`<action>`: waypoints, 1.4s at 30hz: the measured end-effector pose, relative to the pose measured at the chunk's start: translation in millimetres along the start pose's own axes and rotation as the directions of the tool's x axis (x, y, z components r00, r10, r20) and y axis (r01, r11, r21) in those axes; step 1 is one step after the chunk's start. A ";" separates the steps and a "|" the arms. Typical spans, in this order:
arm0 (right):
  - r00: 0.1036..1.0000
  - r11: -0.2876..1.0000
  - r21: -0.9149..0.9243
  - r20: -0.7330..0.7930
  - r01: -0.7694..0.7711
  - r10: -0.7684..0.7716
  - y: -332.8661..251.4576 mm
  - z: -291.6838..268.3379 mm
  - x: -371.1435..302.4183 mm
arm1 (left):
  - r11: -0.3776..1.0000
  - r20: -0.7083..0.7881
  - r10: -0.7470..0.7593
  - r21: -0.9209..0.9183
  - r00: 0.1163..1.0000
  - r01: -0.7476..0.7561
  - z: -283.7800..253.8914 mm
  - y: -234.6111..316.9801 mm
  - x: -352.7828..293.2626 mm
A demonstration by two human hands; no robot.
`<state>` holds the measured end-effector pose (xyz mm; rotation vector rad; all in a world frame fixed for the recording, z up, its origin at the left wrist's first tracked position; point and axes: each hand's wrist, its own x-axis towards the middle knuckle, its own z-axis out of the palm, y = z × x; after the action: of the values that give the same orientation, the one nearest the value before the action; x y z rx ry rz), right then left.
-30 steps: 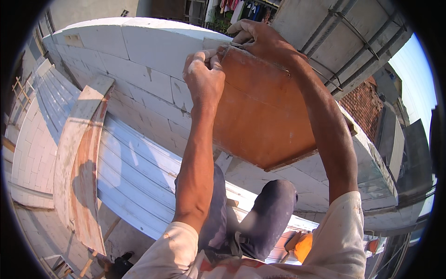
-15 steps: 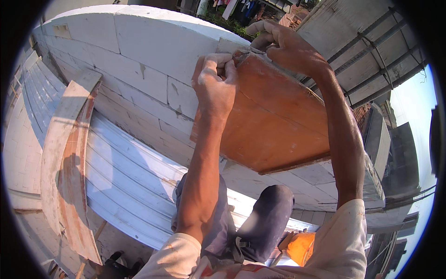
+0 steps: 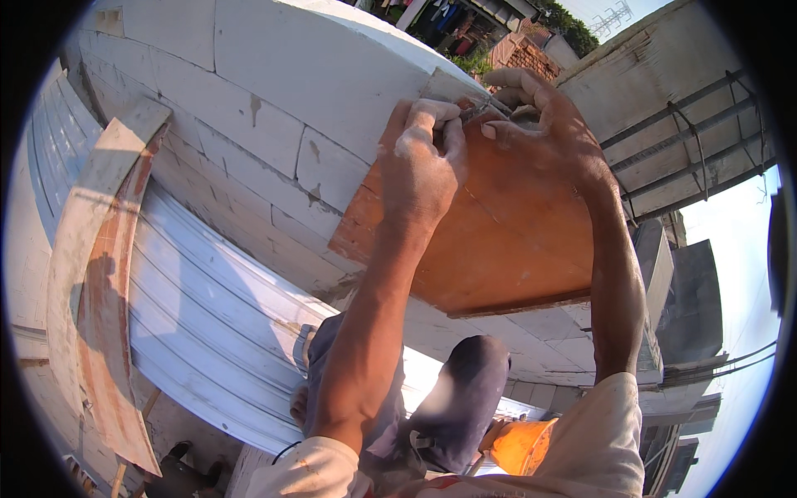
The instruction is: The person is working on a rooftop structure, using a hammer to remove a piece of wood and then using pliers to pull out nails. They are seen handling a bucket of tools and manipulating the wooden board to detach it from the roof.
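Observation:
A large orange-brown board (image 3: 506, 241) stands tilted against the white block wall (image 3: 307, 66). At its upper edge my left hand (image 3: 423, 166) is closed, thumb and forefinger pressed together on something too small to make out. Close by on the right, my right hand (image 3: 556, 124) curls over the same edge, thumb against the board and fingers bent. A small greyish piece shows between its thumb and fingers; I cannot tell what it is. Some thin, dark bits (image 3: 477, 110) lie along the edge between both hands.
Steel reinforcing bars (image 3: 689, 141) jut beside a concrete slab (image 3: 639, 75) at upper right. White corrugated sheeting (image 3: 216, 290) lies below the wall, and a long plank (image 3: 100, 274) crosses it at left. An orange bucket (image 3: 523, 444) is near my knee (image 3: 473, 382).
My hands have come closer together at the board's upper edge. The right one has lowered onto the board. My view has shifted, with the plank now farther left.

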<state>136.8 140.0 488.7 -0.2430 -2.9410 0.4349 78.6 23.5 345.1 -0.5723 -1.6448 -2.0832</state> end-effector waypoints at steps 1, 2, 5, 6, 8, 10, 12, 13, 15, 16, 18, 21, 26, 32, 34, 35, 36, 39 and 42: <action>0.998 0.998 0.016 0.007 -0.056 0.056 1.1 0.8 2.3 | 1.000 -0.005 0.018 0.006 1.000 -0.018 1.1 -0.9 -0.7; 0.998 0.998 0.002 0.012 -0.058 0.058 -3.0 0.5 3.0 | 0.999 -0.012 0.035 0.013 0.999 -0.035 1.3 -1.0 -1.4; 0.998 0.998 0.028 0.051 -0.048 0.047 -14.1 -2.6 2.4 | 0.998 -0.052 0.064 0.002 0.997 -0.064 2.8 -5.6 0.9; 0.996 0.996 0.079 0.080 -0.039 0.032 -12.1 -5.7 3.0 | 0.998 -0.064 0.060 0.011 0.996 -0.059 2.3 -4.2 0.0; 0.994 0.983 0.181 0.106 -0.039 0.020 3.4 -17.0 4.0 | 0.999 -0.082 0.043 -0.022 0.996 -0.045 6.8 -4.6 -2.8; 0.995 0.957 0.287 0.098 -0.036 0.008 28.2 -27.6 11.3 | 0.995 -0.107 0.027 -0.094 0.994 -0.037 12.0 -8.7 -3.4; 0.995 0.967 0.247 0.083 -0.066 0.046 23.4 -25.6 14.9 | 0.995 -0.070 -0.034 -0.097 0.997 0.027 9.4 -11.2 -2.6; 0.995 0.970 0.226 0.074 -0.083 0.068 21.4 -23.9 15.8 | 0.993 -0.049 -0.066 -0.099 0.997 0.061 8.5 -12.0 -3.0; 0.993 0.984 0.151 0.089 -0.091 0.079 18.4 -18.9 18.4 | 0.983 -0.018 -0.122 -0.139 0.992 0.119 6.5 -9.4 -1.4; 0.992 0.989 0.112 0.096 -0.097 0.086 18.0 -17.6 19.7 | 0.976 0.000 -0.150 -0.159 0.989 0.148 6.6 -9.4 -1.7; 0.992 0.991 0.093 0.096 -0.096 0.087 14.7 -19.3 24.0 | 0.966 -0.009 -0.158 -0.210 0.987 0.152 7.5 -10.7 -3.4; 0.996 0.992 0.099 0.050 -0.083 0.078 13.7 -15.2 24.3 | 0.963 -0.015 -0.157 -0.224 0.987 0.150 11.0 -15.5 -6.9; 0.987 0.977 0.144 -0.006 -0.156 0.158 16.1 -12.9 23.1 | 0.975 0.006 -0.136 -0.178 0.991 0.135 8.7 -11.5 -7.3; 0.985 0.980 0.095 0.007 -0.175 0.175 13.8 -11.2 36.4 | 0.975 0.015 -0.097 -0.200 0.995 0.098 5.5 -14.4 -5.5; 0.989 0.989 0.029 0.017 -0.147 0.147 12.9 -10.8 40.2 | 0.980 0.003 -0.068 -0.189 0.998 0.068 2.3 -13.1 -2.7; 0.988 0.988 -0.003 0.004 -0.155 0.155 12.0 -10.1 42.5 | 0.978 0.028 -0.087 -0.187 0.996 0.091 1.0 -13.0 -1.9; 0.987 0.986 -0.034 -0.008 -0.163 0.162 11.0 -9.2 45.1 | 0.976 0.053 -0.106 -0.184 0.993 0.114 0.0 -13.0 -1.5; 0.988 0.977 -0.152 0.018 -0.149 0.153 2.8 -16.3 47.7 | 0.975 0.186 -0.176 -0.104 0.967 0.197 -7.4 -0.5 0.1; 0.983 0.986 -0.094 0.111 -0.138 0.148 3.4 -21.0 52.7 | 0.982 0.201 -0.143 -0.091 0.969 0.164 -14.0 1.7 5.0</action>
<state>89.7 158.6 514.5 -0.4576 -3.0742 0.3524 74.6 9.1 346.2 -0.7240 -1.7400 -2.3021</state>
